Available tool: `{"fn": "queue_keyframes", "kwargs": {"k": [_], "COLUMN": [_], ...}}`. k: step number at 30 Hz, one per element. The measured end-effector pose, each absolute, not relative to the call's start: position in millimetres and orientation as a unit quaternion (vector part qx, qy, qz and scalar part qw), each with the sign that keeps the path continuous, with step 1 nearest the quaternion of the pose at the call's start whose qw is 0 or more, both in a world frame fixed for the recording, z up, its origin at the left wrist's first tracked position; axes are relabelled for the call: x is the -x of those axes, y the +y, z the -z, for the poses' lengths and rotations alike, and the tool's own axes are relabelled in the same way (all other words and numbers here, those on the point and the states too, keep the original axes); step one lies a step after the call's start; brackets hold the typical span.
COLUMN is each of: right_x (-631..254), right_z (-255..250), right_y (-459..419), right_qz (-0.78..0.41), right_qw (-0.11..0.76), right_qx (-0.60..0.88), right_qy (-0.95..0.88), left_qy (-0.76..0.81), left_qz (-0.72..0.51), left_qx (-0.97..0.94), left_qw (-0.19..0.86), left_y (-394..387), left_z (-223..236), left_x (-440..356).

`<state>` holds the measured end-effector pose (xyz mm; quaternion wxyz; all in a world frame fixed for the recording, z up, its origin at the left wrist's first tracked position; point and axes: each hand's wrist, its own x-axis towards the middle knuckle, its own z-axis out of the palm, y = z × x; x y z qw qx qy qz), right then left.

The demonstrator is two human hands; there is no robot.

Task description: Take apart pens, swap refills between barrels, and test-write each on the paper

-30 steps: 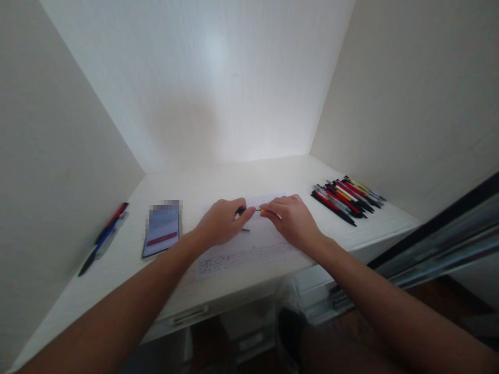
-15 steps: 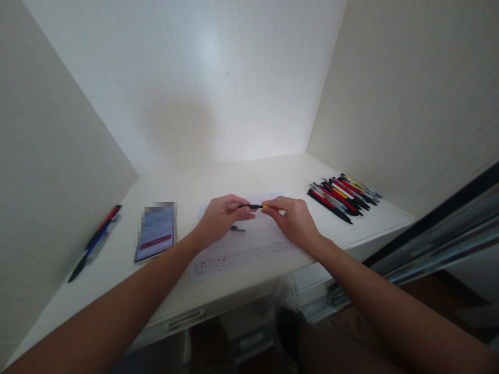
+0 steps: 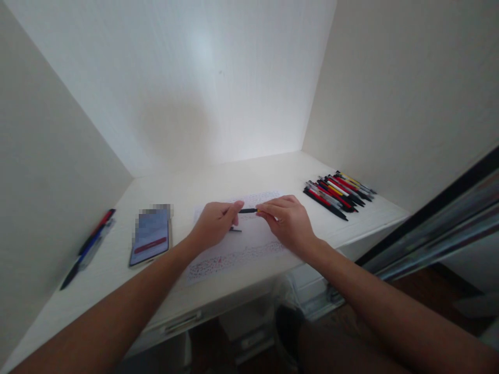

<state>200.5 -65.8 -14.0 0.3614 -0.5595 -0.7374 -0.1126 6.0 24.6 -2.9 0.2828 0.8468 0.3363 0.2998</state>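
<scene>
Both my hands hold one pen (image 3: 248,210) level above a sheet of paper (image 3: 249,244) on the white desk (image 3: 234,179). My left hand (image 3: 214,224) pinches the pen's black end. My right hand (image 3: 288,221) closes round its other end, where a bit of yellow shows. A small dark pen part (image 3: 235,229) lies on the paper just under my left fingers.
A phone (image 3: 150,236) lies left of the paper. A few pens (image 3: 88,248) rest by the left wall. Several red, black, white and yellow pens (image 3: 337,190) lie in a row at the right. Walls close the desk on three sides; a drawer front is below.
My hands have drawn closer along the pen, so less of the yellow barrel shows than half a second ago. The view has drifted slightly to the right.
</scene>
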Motion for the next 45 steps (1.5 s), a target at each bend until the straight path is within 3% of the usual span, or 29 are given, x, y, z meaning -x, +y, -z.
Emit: {"fn": "queue_keyframes", "kwargs": {"k": [11,17,26,30,36,38,42,45], "right_x": [-203,-202,-198,-190,-180,-179,-176,-171], "right_z": [20,5,-5,-7,-6,-4,1,1], "right_y": [-72,-72,-73,-74,-75,-77,-82,-83], "right_qz": [0.175,0.093,-0.126,-0.126,-0.063,-0.152,-0.498,-0.572], "right_qw": [0.32,0.306,0.346,0.353,0.348,0.363,0.398,0.441], "right_qx": [0.538,0.591,0.587,0.596,0.619,0.604,0.495,0.458], "right_qy": [-0.76,-0.741,-0.721,-0.71,-0.701,-0.693,-0.59,-0.518], "left_qy": [0.352,0.31,0.301,0.33,0.346,0.333,0.286,0.249], "left_qz": [-0.27,-0.309,-0.322,-0.349,-0.391,-0.377,-0.321,-0.33], "left_qx": [-0.83,-0.83,-0.761,-0.695,-0.659,-0.678,-0.713,-0.691], "left_qw": [0.339,0.346,0.477,0.535,0.542,0.536,0.554,0.593], "left_y": [20,17,14,8,5,8,15,17], "left_z": [1,-1,-14,-14,-14,-13,-9,-9], "left_x": [-11,-9,-7,-11,-15,-13,-8,-8]}}
